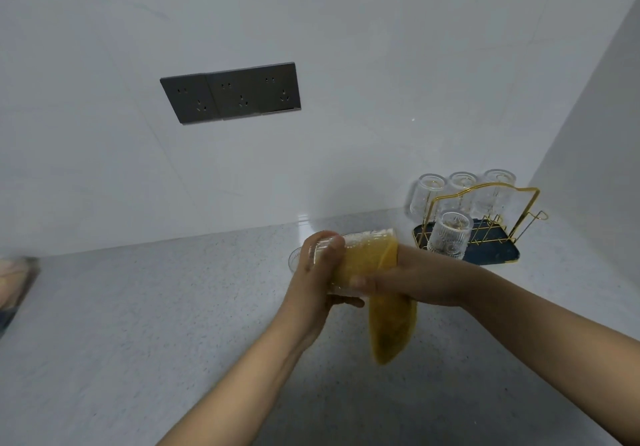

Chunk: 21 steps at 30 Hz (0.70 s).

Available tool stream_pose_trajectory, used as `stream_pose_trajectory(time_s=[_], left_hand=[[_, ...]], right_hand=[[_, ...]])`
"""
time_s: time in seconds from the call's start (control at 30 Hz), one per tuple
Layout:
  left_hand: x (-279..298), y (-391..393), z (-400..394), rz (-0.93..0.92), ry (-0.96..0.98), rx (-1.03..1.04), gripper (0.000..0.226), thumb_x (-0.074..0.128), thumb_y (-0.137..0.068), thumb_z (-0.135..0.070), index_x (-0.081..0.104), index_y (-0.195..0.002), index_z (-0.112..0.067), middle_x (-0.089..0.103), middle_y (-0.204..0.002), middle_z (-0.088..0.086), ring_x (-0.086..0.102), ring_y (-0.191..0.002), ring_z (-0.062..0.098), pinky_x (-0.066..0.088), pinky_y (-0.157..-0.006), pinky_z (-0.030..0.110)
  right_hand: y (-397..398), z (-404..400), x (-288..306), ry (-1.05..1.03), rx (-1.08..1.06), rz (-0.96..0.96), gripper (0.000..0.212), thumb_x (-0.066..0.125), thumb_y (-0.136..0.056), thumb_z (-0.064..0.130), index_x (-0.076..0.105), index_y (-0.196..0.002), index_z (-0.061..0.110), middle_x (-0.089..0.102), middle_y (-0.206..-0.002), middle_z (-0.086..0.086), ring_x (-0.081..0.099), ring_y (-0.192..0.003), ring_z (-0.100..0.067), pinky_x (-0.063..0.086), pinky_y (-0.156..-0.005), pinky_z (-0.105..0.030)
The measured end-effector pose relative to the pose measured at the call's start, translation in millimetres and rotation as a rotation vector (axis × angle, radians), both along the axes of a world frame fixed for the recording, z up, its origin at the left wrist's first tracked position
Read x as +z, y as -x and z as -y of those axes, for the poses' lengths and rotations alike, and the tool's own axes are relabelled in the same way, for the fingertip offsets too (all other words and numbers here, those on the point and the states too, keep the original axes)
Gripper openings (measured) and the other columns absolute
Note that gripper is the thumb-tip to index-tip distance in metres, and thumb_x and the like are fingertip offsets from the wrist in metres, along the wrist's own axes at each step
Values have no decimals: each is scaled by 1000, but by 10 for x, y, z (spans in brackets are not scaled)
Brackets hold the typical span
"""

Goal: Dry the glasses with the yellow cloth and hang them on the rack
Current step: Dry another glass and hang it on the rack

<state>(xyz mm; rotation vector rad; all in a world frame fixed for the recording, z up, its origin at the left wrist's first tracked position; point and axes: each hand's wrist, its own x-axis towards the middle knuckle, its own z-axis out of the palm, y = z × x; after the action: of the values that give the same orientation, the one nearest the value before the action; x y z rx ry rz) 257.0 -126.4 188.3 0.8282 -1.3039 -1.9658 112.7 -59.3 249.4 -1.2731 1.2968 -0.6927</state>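
Observation:
My left hand (320, 274) grips a clear ribbed glass (349, 243) lying on its side above the counter. The yellow cloth (391, 327) is stuffed into the glass and hangs down below it. My right hand (405, 281) holds the cloth at the glass's mouth, with its fingers reaching inside. Another glass (294, 258) stands on the counter behind my left hand, mostly hidden. At the back right is the gold wire rack (526, 199) on a dark blue tray (498, 255). Several glasses (450, 234) hang upside down on it.
The grey speckled counter (138, 324) meets a white wall, which carries a dark socket panel (230, 93). A side wall closes the corner right of the rack. Something blurred lies at the counter's left edge (14, 282).

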Motion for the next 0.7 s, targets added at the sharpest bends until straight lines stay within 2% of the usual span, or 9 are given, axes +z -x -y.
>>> stream_pose_trajectory(time_s=[0.07,0.13,0.23,0.3,0.37,0.43,0.5,0.6,0.7], left_hand=[[91,-24,58,62,-197,-78,53,70,-77,-48,58,-116,-14,69,-104,10,71,-85,25,58,-61,39],[148,-46,93,142,-287,-190,57,63,-75,-49,61,-116,-8,73,-91,8,71,-75,24,59,-58,36],[108,-64,89,133,-229,-253,62,58,-81,-56,54,-125,-12,70,-102,11,71,-80,27,58,-56,34],[-58,-64,69,116,63,-150,56,62,-83,-54,45,-130,-30,59,-125,7,66,-101,21,58,-66,31],[-204,-35,21,118,409,-6,44,58,-80,-54,44,-119,-41,55,-117,-6,65,-97,9,57,-71,27],[-188,7,-3,47,342,42,32,56,-81,-48,50,-110,-35,59,-103,-5,67,-87,14,57,-63,30],[-63,25,8,18,74,-25,32,59,-83,-42,54,-108,-24,65,-96,2,69,-75,19,55,-54,33],[53,-2,67,189,-276,-207,41,62,-84,-49,64,-105,-15,69,-90,7,66,-71,22,53,-61,33],[-5,-35,69,177,-322,-314,49,54,-86,-57,65,-106,-13,68,-84,8,65,-65,20,54,-54,30]], right_hand=[[-25,-9,-48,159,156,-333,32,55,-90,27,57,-119,13,63,-104,0,58,-89,2,46,-80,-11],[-61,-30,-107,226,235,-407,30,52,-92,29,57,-119,17,59,-99,15,54,-87,12,41,-81,-3],[-19,-48,-54,112,33,-115,17,56,-86,26,60,-103,24,65,-91,13,61,-80,7,49,-72,-9],[11,-49,-20,-32,-187,223,18,59,-77,25,62,-95,22,69,-90,5,67,-82,-6,54,-76,-22],[5,-34,-35,-141,-337,469,20,60,-73,21,61,-92,15,72,-83,-3,69,-76,-16,57,-71,-31],[-48,-58,-29,-172,-342,501,24,60,-69,24,59,-92,18,71,-84,-3,69,-76,-17,58,-69,-29],[-63,-116,-61,-83,-194,210,24,60,-78,26,61,-100,16,68,-94,0,67,-86,-11,55,-77,-23],[-90,-162,-198,302,130,-470,29,50,-94,30,58,-118,17,62,-112,8,53,-99,6,40,-93,-11],[-69,-106,-223,227,64,-481,27,52,-92,32,61,-114,17,65,-110,-2,58,-100,-10,45,-91,-21]])
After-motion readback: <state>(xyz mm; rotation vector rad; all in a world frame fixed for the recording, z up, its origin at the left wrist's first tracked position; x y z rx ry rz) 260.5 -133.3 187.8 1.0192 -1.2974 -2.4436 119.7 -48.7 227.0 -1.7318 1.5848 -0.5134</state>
